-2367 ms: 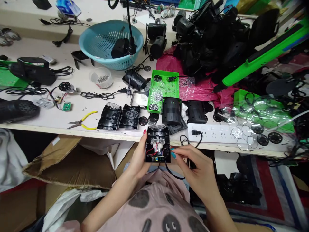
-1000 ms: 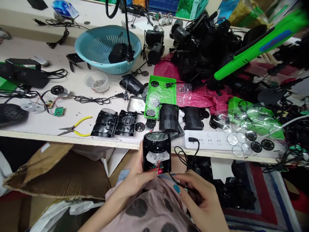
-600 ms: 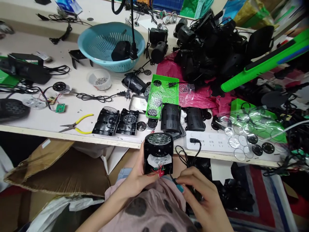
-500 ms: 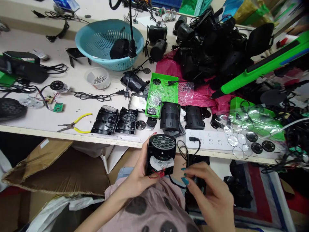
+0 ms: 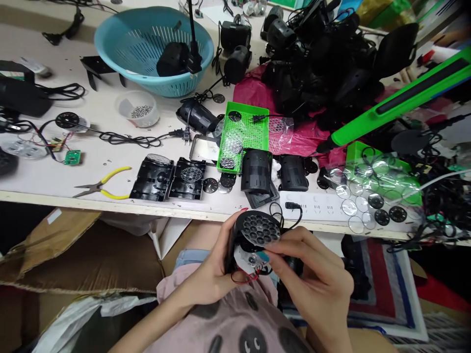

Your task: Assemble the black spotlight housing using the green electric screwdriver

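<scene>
My left hand (image 5: 211,282) is wrapped round a black lamp housing (image 5: 232,240) in front of the table edge. A round honeycomb disc (image 5: 260,228) sits at the housing's top end. Below the disc, inside the housing, is a clear lens plate (image 5: 245,260) with red wires (image 5: 246,278) hanging from it. My right hand (image 5: 312,274) is closed in a pinch at the disc's near right rim, thumb below and forefinger above. Whether a small part is between these fingertips cannot be made out. A black cable (image 5: 298,220) runs behind the right fingers.
On the table lie yellow-handled pliers (image 5: 101,187), open housing halves (image 5: 154,179), standing black housings (image 5: 256,171), a green tray (image 5: 263,139), a tub of screws (image 5: 142,112) and a blue basket (image 5: 147,81). A green-handled tool (image 5: 390,105) slants in from the right, above clear discs (image 5: 356,224).
My right hand has moved left, from beside the housing to the disc's rim. The housing has turned and tilted in my left hand, and the view has shifted slightly.
</scene>
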{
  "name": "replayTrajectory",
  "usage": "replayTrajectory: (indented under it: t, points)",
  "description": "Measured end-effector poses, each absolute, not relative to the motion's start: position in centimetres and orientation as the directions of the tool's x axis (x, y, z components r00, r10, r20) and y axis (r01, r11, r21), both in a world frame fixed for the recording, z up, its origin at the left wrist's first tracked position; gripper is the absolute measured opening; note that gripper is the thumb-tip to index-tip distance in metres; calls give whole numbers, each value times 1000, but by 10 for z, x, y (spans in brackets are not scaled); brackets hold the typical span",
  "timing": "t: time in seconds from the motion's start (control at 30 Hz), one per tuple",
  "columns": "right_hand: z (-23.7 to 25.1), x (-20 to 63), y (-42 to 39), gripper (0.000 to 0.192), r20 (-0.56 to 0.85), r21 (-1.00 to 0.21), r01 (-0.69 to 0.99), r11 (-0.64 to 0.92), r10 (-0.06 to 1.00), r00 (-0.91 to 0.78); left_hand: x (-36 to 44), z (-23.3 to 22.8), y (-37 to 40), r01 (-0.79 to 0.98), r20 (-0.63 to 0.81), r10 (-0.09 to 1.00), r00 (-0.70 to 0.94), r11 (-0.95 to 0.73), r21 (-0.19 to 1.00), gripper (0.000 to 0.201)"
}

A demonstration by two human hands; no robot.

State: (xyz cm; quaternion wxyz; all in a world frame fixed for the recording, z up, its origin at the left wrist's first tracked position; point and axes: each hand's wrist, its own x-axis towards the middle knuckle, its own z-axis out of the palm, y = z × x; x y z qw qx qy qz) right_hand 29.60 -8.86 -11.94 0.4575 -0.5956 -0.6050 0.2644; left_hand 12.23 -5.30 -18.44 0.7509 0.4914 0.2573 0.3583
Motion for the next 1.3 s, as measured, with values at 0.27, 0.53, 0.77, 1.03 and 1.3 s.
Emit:
replayTrajectory:
  t: [0.27, 0.53, 0.77, 1.03, 1.3]
  points:
    - [-117, 292, -90, 22, 249, -868, 475, 146, 955, 161, 123, -182, -50, -317, -24, 797, 603, 268, 910, 76]
    - [-132, 303, -88, 13, 128, -880, 472, 54, 984, 125, 130, -193, -54, -440, -465, 776, 425, 626, 644, 89]
    - [-159, 302, -112, 28, -180, -768, 637, -64, 976, -119, 133, -184, -41, -597, -539, 792, 287, 588, 546, 86]
    - [-147, 298, -114, 25, 225, -772, 623, 127, 971, 81, 136, -188, -43, -572, -532, 803, 270, 578, 582, 85]
    - [-144, 281, -97, 8, 192, -699, 715, 38, 972, 136, 144, -191, -57, -548, -478, 829, 291, 554, 627, 86]
